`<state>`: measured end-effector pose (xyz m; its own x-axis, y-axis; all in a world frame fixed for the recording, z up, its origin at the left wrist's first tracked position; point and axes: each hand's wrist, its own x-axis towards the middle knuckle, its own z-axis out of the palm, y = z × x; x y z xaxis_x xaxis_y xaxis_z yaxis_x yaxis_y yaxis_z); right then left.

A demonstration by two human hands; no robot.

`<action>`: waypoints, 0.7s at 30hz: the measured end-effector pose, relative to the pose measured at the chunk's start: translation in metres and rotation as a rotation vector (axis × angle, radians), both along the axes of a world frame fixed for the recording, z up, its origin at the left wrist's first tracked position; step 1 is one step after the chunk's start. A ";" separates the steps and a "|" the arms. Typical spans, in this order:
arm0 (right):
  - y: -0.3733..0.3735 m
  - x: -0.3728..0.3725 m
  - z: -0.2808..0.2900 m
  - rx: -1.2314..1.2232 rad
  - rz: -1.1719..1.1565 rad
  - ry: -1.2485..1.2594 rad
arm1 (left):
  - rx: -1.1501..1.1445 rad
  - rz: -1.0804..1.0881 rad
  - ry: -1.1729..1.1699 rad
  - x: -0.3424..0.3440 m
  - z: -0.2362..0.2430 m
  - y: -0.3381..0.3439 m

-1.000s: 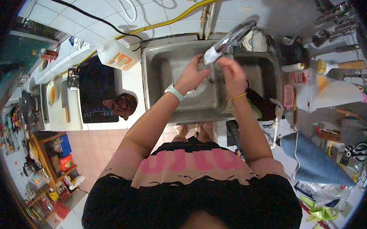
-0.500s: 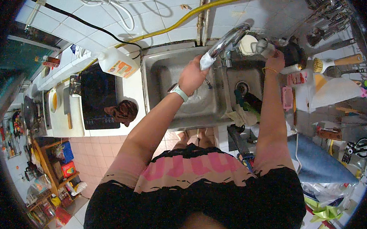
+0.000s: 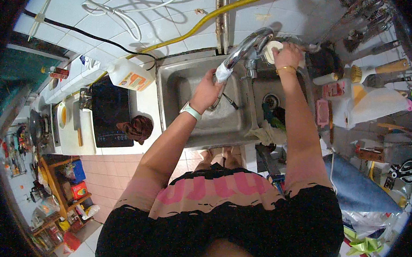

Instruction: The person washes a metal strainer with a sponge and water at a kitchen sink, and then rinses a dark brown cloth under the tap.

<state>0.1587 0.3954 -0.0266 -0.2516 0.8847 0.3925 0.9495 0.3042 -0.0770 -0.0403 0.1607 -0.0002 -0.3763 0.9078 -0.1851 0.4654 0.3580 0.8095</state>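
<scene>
A chrome gooseneck faucet (image 3: 257, 38) arches over the larger basin of a steel sink (image 3: 165, 103), its spout tip wrapped in white. My left hand (image 3: 207, 92) is closed around that wrapped end, with the palm partly hidden. A thin dark piece (image 3: 230, 101) shows in the basin beside it. Behind the smaller basin, my right hand (image 3: 288, 57) curls its fingers over the right edge of a round cream-coloured disc (image 3: 272, 52); what lies under the palm is hidden. A pale cloth (image 3: 267, 134) drapes over the smaller basin's front edge.
Left of the sink stand a white jug (image 3: 132, 76), a crumpled brown cloth (image 3: 138, 128) and a black cooktop (image 3: 111, 114). At the right are a wooden-handled brush (image 3: 381, 68), a pink dish (image 3: 323, 112) and a dark pot (image 3: 326, 62). A yellow hose (image 3: 197, 28) crosses the wall.
My right hand has moved left, from a greyish item by the dark pot to the round disc. My left hand and the spout end have shifted slightly left and down.
</scene>
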 end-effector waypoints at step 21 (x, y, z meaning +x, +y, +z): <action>-0.007 -0.010 0.016 0.083 0.224 0.463 | 0.031 0.146 -0.147 -0.023 -0.031 -0.038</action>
<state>0.1487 0.3881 -0.0110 -0.2146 0.7904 0.5738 0.7322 0.5190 -0.4410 -0.0634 0.1229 -0.0307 -0.4755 0.8516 -0.2204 0.2866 0.3869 0.8765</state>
